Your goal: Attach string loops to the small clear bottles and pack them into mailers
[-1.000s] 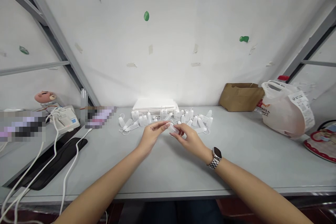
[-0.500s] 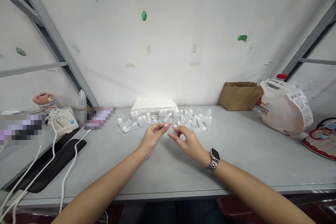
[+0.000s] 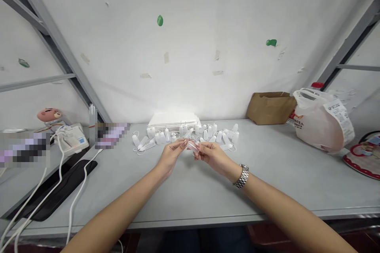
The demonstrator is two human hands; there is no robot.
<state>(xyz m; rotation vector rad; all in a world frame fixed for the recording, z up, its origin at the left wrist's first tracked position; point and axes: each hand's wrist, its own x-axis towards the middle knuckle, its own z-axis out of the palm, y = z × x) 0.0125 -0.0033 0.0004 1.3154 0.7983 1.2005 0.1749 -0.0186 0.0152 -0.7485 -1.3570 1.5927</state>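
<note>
A small translucent plastic piece is held between both hands above the middle of the grey table. My left hand pinches its left end with thumb and fingertips. On the right, my right hand grips the other end, its fingers curled under; a metal watch band circles that wrist. Just beyond the hands lie several small white bottles with thin loops, some upright and some on their sides. Fingers partly cover the held piece, so its exact shape is unclear.
A white stack stands against the wall behind the bottles. At the right are a brown paper bag, a plastic bag and a round red-edged item. White cables, a black mat and a white box lie left.
My right hand has rolled over, turning the watch face out of sight, and its fingers have curled further around the plastic piece. The camera view has shifted slightly.
</note>
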